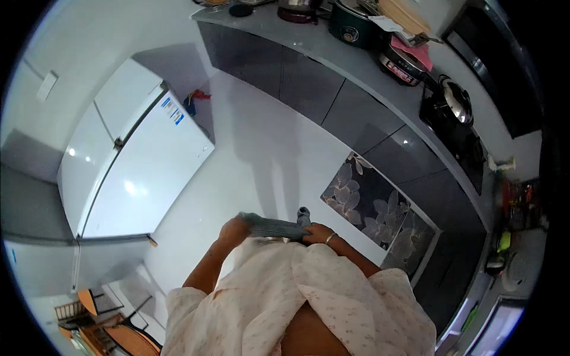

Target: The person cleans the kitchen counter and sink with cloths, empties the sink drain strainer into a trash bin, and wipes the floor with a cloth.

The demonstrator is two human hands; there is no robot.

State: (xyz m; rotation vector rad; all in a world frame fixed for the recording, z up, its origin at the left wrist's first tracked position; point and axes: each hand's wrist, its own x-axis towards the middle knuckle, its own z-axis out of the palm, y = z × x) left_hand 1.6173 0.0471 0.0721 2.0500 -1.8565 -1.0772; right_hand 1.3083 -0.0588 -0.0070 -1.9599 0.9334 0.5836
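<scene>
A grey-green cloth (273,228), folded into a long band, is stretched across the front of my body at waist height. My left hand (234,230) is closed around its left end. At the other end my right hand (319,234), with a bracelet on the wrist, grips the cloth near a rolled part that sticks up past the fingers. What kind of cloth it is, I cannot tell. Below the hands a pale patterned top covers my body.
A white fridge (148,172) stands at the left. Along the right runs a grey counter (332,62) with a green cooker (350,26), an electric pan (399,66) and a lidded wok (456,101) on the stove. A flowered mat (371,204) lies before the cabinets. Chairs stand lower left.
</scene>
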